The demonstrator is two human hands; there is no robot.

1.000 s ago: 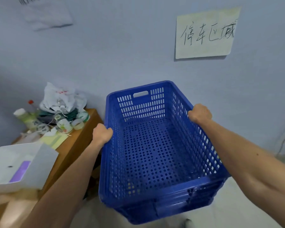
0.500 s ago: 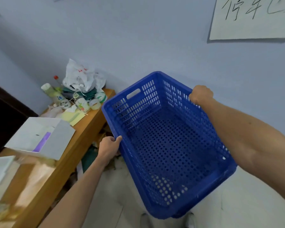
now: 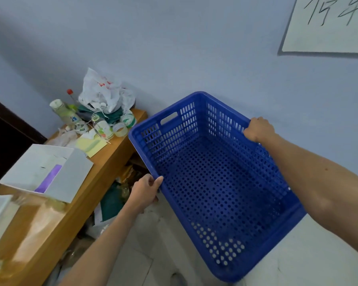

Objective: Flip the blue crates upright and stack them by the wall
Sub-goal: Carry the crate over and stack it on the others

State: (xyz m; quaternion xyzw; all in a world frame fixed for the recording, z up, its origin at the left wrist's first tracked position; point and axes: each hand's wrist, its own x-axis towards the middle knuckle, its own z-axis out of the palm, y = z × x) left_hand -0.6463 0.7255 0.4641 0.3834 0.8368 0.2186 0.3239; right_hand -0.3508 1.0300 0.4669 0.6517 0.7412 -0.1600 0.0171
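Observation:
One blue perforated plastic crate (image 3: pixel 215 182) is held upright in the air, its opening facing me and its length running diagonally from upper left to lower right. My left hand (image 3: pixel 146 189) grips the middle of its left long rim. My right hand (image 3: pixel 258 130) is closed over the right long rim near the far corner. The crate's far end, with a handle slot, points toward the pale blue wall (image 3: pixel 194 48). Nothing lies inside it. No other crate is in view.
A wooden table (image 3: pixel 74 203) stands at the left against the wall, cluttered with a white plastic bag (image 3: pixel 103 91), bottles, tape rolls and a white open box (image 3: pixel 48 172). Bags and litter lie under it. A handwritten paper sign (image 3: pixel 329 23) hangs upper right. Pale floor tiles (image 3: pixel 318 254) show below.
The crate has swung from pointing straight ahead to a diagonal and come lower. My left hand slid nearer along the left rim. The view has turned left and down.

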